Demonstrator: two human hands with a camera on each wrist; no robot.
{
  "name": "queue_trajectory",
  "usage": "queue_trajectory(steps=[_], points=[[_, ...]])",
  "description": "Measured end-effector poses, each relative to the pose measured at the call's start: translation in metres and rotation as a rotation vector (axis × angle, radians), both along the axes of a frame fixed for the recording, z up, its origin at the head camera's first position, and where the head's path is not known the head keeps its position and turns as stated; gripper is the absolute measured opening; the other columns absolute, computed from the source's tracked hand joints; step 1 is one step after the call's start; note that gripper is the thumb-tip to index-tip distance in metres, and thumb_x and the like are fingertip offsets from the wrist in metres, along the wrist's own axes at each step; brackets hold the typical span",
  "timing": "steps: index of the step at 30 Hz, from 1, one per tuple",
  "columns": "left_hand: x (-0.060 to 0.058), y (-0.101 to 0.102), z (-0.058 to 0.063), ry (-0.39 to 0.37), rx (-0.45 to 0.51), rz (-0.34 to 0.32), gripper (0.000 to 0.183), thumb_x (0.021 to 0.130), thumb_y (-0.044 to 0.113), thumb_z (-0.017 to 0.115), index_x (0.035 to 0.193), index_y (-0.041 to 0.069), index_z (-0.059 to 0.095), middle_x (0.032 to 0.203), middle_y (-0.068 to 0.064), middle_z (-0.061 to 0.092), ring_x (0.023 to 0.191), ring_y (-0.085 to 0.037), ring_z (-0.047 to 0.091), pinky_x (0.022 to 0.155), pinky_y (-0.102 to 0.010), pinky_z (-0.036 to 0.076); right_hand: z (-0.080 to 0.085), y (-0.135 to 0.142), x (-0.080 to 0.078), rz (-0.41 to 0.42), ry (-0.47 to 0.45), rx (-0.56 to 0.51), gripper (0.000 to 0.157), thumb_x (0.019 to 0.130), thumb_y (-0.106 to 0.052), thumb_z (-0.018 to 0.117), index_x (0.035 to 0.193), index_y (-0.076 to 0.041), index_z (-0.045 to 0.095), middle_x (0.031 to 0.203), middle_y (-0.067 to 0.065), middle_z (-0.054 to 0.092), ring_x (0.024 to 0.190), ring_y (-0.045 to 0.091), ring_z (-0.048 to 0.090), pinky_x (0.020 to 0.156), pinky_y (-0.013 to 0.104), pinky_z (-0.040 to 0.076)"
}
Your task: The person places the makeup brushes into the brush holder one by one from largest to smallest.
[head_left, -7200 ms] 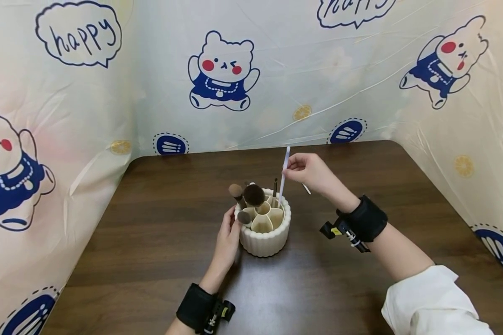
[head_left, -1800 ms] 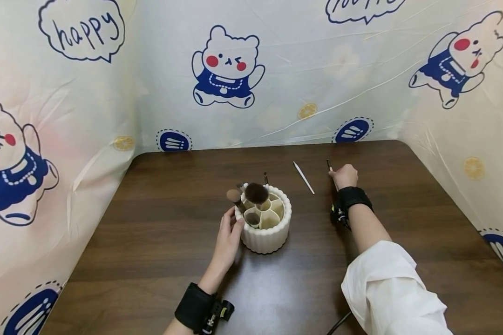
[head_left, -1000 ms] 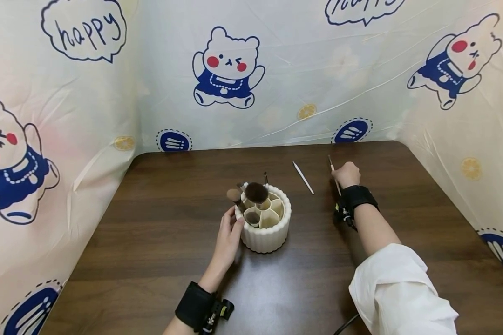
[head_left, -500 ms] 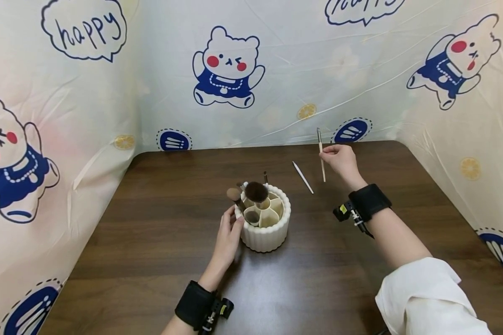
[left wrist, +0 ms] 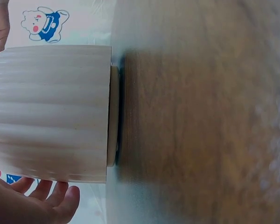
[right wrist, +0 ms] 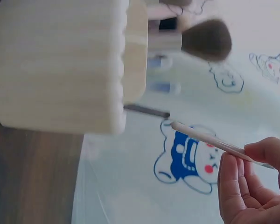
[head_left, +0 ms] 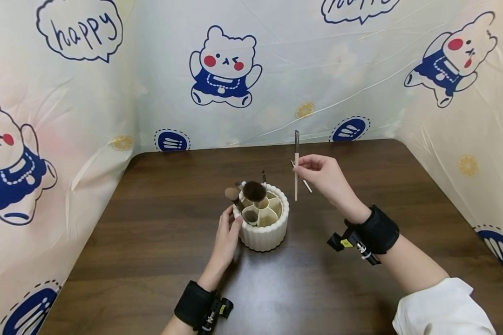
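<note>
A cream, ribbed brush holder (head_left: 263, 238) with several compartments stands on the table. My left hand (head_left: 227, 235) rests against its left side; in the left wrist view, the fingertips (left wrist: 71, 192) touch the ribbed wall. Between thumb and fingers, my right hand (head_left: 327, 180) pinches a slim makeup brush (head_left: 295, 187) by its pale handle. This brush is upright, dark end up, to the right of the holder. Its handle end (right wrist: 177, 126) comes close to a thin dark tip above the rim in the right wrist view. A large fluffy brush (head_left: 254, 191) stands in the holder.
Behind the right hand's fingers a thin white stick (head_left: 307, 186) lies on the brown wooden table (head_left: 159, 232), partly hidden. Other brushes, including a tan-headed one (head_left: 231, 193), lean at the holder's left. A printed curtain (head_left: 276, 56) surrounds the table's back and sides.
Earlier my right hand held a lavender stick at the holder. It then reached the table's right, took up the pale-handled brush, lifted it and carried it left. My left hand stayed put.
</note>
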State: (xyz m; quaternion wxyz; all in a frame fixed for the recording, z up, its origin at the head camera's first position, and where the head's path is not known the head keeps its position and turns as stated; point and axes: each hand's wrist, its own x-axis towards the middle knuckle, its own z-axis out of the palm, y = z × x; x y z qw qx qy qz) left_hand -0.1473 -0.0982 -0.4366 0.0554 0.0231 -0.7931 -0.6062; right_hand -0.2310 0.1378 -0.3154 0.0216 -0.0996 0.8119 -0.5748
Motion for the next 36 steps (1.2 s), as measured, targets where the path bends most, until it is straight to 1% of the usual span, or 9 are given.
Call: queue_trajectory(steps=[4,7,10,14,17,20,25,31,36], points=[[0.0,0.0,-0.001,0.004,0.003,0.002,0.052,0.099,0.02,0.041,0.144,-0.003,0.032,0.142,-0.027,0.038,0.13,-0.041,0.043,0.106,-0.052,0.038,-0.006,-0.006,0.009,0.031,-0.007,-0.012,0.026,0.089,-0.011,0.065,0.106,0.007,0.063,0.085,-0.005,0.066,0.074,0.001,0.062,0.068,0.018,0.05],[0.0,-0.001,-0.001,0.006,0.005,0.005,0.051,0.099,0.02,0.042,0.144,-0.003,0.032,0.142,-0.027,0.038,0.13,-0.042,0.043,0.106,-0.052,0.037,-0.015,-0.009,0.014,0.049,-0.007,-0.028,0.023,0.088,-0.008,0.065,0.104,0.008,0.062,0.088,0.003,0.069,0.076,0.002,0.064,0.072,0.017,0.052],[0.0,-0.001,-0.002,0.006,0.006,0.006,0.051,0.099,0.02,0.041,0.144,-0.003,0.032,0.142,-0.027,0.037,0.13,-0.042,0.042,0.107,-0.052,0.037,-0.026,-0.014,0.017,0.067,0.004,-0.033,0.02,0.087,-0.006,0.066,0.1,0.009,0.062,0.091,0.011,0.07,0.075,0.001,0.064,0.071,0.016,0.052],[0.0,-0.001,-0.001,0.002,0.003,0.01,0.051,0.099,0.02,0.041,0.144,-0.003,0.032,0.142,-0.027,0.037,0.13,-0.042,0.043,0.106,-0.052,0.037,-0.04,-0.022,0.02,0.089,0.03,0.006,0.016,0.086,-0.003,0.066,0.095,0.009,0.062,0.092,0.017,0.069,0.073,-0.001,0.061,0.068,0.014,0.051],[0.0,-0.001,-0.001,0.001,0.0,0.013,0.051,0.099,0.02,0.041,0.144,-0.003,0.032,0.142,-0.027,0.038,0.13,-0.041,0.043,0.106,-0.052,0.038,-0.046,-0.027,0.021,0.108,0.051,0.053,0.012,0.084,-0.001,0.065,0.091,0.008,0.061,0.092,0.02,0.068,0.074,0.002,0.061,0.066,0.014,0.05],[0.001,-0.001,-0.001,0.002,0.0,0.012,0.051,0.099,0.02,0.041,0.144,-0.003,0.032,0.142,-0.027,0.038,0.13,-0.042,0.043,0.106,-0.052,0.037,-0.049,-0.031,0.024,0.135,0.077,0.098,0.01,0.083,-0.001,0.066,0.088,0.005,0.06,0.09,0.021,0.069,0.076,0.008,0.064,0.066,0.015,0.05],[0.001,-0.001,-0.001,0.005,0.002,0.003,0.052,0.1,0.021,0.041,0.144,-0.003,0.031,0.143,-0.027,0.037,0.131,-0.042,0.041,0.107,-0.054,0.037,-0.049,-0.037,0.028,0.163,0.149,0.17,0.008,0.081,-0.002,0.068,0.085,0.001,0.061,0.084,0.016,0.07,0.076,0.016,0.066,0.067,0.017,0.051],[0.001,-0.002,0.0,-0.004,-0.005,0.0,0.052,0.1,0.022,0.041,0.145,-0.002,0.031,0.144,-0.026,0.036,0.131,-0.042,0.041,0.107,-0.054,0.037,-0.048,-0.04,0.031,0.176,0.229,0.283,0.008,0.079,-0.002,0.07,0.082,-0.001,0.063,0.08,0.012,0.07,0.075,0.018,0.067,0.066,0.02,0.052],[0.001,-0.002,-0.001,-0.003,-0.003,-0.009,0.052,0.1,0.021,0.041,0.145,-0.002,0.031,0.144,-0.027,0.036,0.131,-0.042,0.041,0.107,-0.054,0.037,-0.047,-0.042,0.033,0.198,0.289,0.36,0.005,0.079,0.0,0.07,0.082,-0.001,0.066,0.08,0.01,0.072,0.073,0.017,0.068,0.065,0.021,0.054]])
